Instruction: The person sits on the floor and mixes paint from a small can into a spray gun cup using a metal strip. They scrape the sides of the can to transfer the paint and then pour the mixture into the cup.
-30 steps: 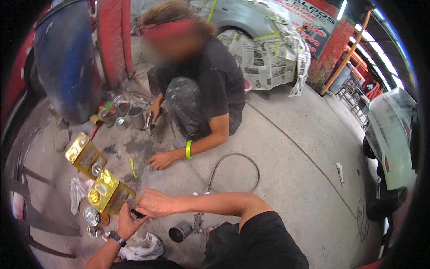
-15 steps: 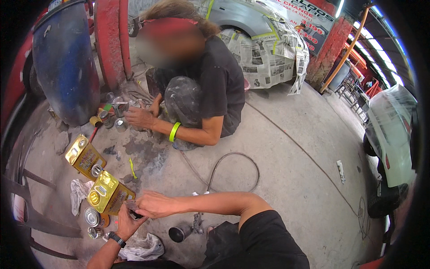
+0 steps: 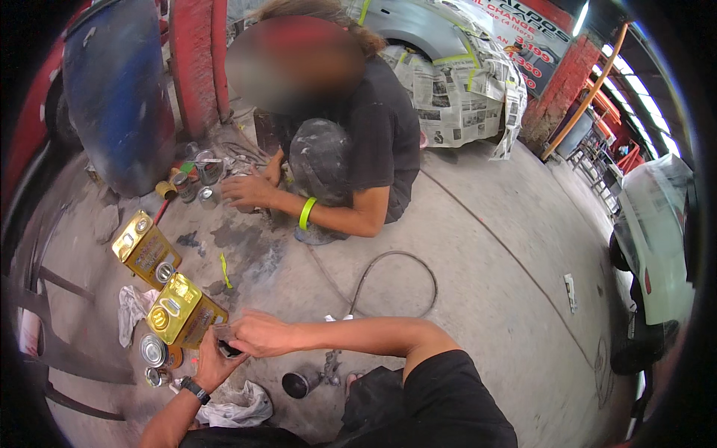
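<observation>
Both of my hands meet low at the left over the concrete floor. My left hand (image 3: 211, 362), with a watch on the wrist, cups a small dark object (image 3: 228, 349) from below. My right hand (image 3: 258, 334) closes over the same object from above. Right beside them lies a gold rectangular can (image 3: 183, 310), with a second gold can (image 3: 143, 247) farther back. A person in a dark shirt crouches opposite me; that person's hand (image 3: 246, 190), with a yellow-green wristband, reaches among small tins (image 3: 202, 173).
A round tin (image 3: 153, 349) and a white rag (image 3: 132, 310) lie left of my hands, another rag (image 3: 239, 407) below them. A dark cup (image 3: 296, 384) and a looped hose (image 3: 396, 280) sit to the right. A blue car panel (image 3: 119, 89), a red pillar (image 3: 196, 60) and a newspaper-masked car (image 3: 455, 82) stand behind.
The crouching person's hand with the wristband has lifted from the floor and moved left to the small tins. My own hands have stayed in place on the small dark object.
</observation>
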`<state>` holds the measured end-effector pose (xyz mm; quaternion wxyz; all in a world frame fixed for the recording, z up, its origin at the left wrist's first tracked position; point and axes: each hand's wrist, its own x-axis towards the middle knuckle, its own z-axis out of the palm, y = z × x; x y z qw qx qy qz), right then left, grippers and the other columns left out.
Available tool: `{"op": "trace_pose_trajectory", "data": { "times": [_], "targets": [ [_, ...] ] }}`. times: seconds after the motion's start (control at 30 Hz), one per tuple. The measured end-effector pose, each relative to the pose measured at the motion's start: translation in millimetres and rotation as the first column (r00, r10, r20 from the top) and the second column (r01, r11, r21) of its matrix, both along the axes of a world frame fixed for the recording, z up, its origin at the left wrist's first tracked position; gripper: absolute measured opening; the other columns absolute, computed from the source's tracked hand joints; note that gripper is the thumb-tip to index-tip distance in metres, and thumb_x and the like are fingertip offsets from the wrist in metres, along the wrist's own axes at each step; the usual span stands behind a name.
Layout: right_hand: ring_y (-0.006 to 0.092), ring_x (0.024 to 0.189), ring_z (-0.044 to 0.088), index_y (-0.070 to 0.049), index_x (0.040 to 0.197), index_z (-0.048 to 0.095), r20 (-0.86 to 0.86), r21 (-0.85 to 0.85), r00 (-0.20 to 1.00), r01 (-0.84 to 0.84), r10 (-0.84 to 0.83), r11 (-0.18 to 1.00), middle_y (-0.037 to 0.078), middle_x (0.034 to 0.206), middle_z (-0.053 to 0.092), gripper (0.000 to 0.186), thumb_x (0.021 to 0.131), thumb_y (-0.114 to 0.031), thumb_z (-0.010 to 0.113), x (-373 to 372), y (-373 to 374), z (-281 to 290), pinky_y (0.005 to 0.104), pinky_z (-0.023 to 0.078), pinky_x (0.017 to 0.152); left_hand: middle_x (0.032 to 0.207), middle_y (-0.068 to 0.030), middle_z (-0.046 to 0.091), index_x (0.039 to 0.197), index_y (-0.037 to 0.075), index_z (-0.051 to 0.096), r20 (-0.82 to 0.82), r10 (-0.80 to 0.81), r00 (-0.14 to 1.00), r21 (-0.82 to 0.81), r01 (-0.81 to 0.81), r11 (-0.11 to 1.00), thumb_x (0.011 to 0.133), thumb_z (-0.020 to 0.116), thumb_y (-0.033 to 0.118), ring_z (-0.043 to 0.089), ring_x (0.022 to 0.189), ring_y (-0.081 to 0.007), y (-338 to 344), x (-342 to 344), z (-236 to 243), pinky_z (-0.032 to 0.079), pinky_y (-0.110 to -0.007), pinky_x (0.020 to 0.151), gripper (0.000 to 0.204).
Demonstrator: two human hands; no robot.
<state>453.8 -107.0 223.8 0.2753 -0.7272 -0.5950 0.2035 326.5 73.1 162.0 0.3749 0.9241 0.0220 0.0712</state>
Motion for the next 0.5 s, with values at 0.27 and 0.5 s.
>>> {"op": "trace_pose_trajectory", "data": {
  "times": [0.27, 0.5],
  "targets": [
    [0.0426, 0.091, 0.066, 0.000, 0.088, 0.067, -0.006, 0.071, 1.000, 0.022, -0.021, 0.997, 0.020, 0.094, 0.070, 0.025, 0.099, -0.021, 0.056, -0.5, -1.0, -6.6, 0.0580, 0.044, 0.096, 0.111, -0.0206, 0.060, 0.123, 0.000, 0.053, 0.089, -0.019, 0.996, 0.031, 0.016, 0.999, 0.069, 0.092, 0.027, 0.061, 0.105, -0.0375, -2.0, -4.5, -7.0, 0.051, -0.044, 0.090, 0.072],
    [0.0384, 0.097, 0.066, -0.006, 0.099, 0.071, 0.109, -0.039, 0.994, -0.019, 0.023, 0.999, 0.017, 0.097, 0.071, 0.022, 0.100, -0.025, 0.059, 3.5, 2.4, -4.8, 0.0593, 0.039, 0.108, 0.119, -0.0210, 0.060, 0.131, 0.001, 0.054, -0.107, 0.016, 0.994, -0.008, -0.017, 1.000, 0.072, 0.090, 0.038, 0.061, 0.111, -0.0382, 3.5, -4.8, 13.4, 0.050, -0.045, 0.096, 0.078]
  ]
}}
